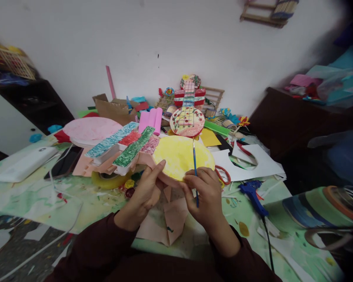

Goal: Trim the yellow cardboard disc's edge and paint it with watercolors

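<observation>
A painted cardboard model [135, 147] lies slanted before me, with a pink oval [91, 131] at its left, blue, red and green strips in the middle and a yellow oval [184, 156] at its right. My left hand [147, 188] is closed on the model's near edge, thumb on top beside the yellow oval. Between the fingers of my right hand [204, 192] stands a thin blue paintbrush [195, 168], bristles pointing up. Those fingers also touch the yellow oval's near edge. Under the model, a roll of yellow tape [110, 180] shows in part.
Behind stands a decorated cardboard piece [188, 111]. Red-handled scissors [222, 175], cut white paper [261, 160], a blue glue gun [253, 196] and a striped bottle [314, 207] are to the right. A white power bank-like object [28, 164] and a cable lie left. Paper scraps litter the floor.
</observation>
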### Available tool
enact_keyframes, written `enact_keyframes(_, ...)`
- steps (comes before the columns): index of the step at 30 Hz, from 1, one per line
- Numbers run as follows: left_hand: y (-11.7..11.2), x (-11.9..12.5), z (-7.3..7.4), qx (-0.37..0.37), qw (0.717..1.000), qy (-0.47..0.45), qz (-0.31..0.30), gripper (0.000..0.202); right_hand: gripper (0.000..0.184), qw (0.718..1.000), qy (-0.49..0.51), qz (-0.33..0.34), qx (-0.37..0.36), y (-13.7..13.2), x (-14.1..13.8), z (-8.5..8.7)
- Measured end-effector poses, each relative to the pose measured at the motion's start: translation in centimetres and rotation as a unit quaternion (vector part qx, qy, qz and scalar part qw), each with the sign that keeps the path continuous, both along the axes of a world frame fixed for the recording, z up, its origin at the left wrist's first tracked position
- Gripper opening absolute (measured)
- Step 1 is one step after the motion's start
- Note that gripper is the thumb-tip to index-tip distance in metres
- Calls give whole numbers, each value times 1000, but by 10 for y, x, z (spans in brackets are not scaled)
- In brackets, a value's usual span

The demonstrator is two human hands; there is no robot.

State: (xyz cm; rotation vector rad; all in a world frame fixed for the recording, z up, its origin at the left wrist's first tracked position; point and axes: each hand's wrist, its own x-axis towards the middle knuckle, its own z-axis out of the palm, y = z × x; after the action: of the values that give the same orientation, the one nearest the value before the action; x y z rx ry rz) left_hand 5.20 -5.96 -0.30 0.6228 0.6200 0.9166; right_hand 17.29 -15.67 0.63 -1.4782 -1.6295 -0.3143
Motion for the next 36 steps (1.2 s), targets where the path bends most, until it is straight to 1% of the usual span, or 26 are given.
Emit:
enact_keyframes(2, -1, 1, 1, 0, 1000, 8, -5, 38, 6, 1000, 5, -9, -7, 0, -1, 0)
enact_keyframes(6, 1, 1, 3, 13, 1000, 6, 9, 39, 14, 999, 31, -7, -15, 1, 2, -3)
enact_keyframes(9, 4, 0, 3, 13, 999, -3, 33, 45, 13, 999, 41, -18, 8, 2, 3, -4)
enact_keyframes(11, 4, -1, 2, 12, 999, -9, 32, 48, 10, 999, 36, -23, 21, 2, 3, -4)
enact_keyframes(12, 4, -1, 2, 11, 1000, -11, 26, 49, 11, 999, 30, -23, 27, 3, 3, -5)
enact_keyframes(14, 4, -2, 3, 13, 1000, -12, 19, 51, 16, 998, 28, -26, 48, 1, 4, -5)
enact_keyframes(16, 4, -3, 4, 7, 1000, -5, 28, 50, 27, 995, 48, -22, 85, -3, 8, -7)
enact_keyframes(18, 7, -4, 7, -9, 999, 6, 41, 47, 37, 989, 78, -4, 129, -11, 15, -9)
enact_keyframes(20, 11, -5, 10, -23, 998, 11, 55, 44, 39, 982, 88, 24, 165, -21, 20, -12)
enact_keyframes(22, 15, -7, 11, -31, 998, 10, 62, 42, 38, 978, 83, 43, 185, -30, 22, -14)
enact_keyframes(24, 19, -7, 10, -38, 998, 8, 51, 43, 34, 981, 86, 55, 165, -35, 18, -15)
enact_keyframes(27, 21, -8, 8, -40, 999, 10, 31, 44, 24, 985, 101, 78, 118, -35, 7, -14)
enact_keyframes(30, 21, -9, 6, -28, 999, 12, 33, 41, 19, 983, 111, 98, 111, -30, -2, -13)
enact_keyframes(32, 20, -10, 6, -26, 999, 14, 29, 40, 20, 982, 127, 89, 111, -29, -2, -15)
enact_keyframes(36, 20, -13, 10, -33, 998, 35, 26, 42, 21, 979, 160, 36, 118, -34, 7, -20)
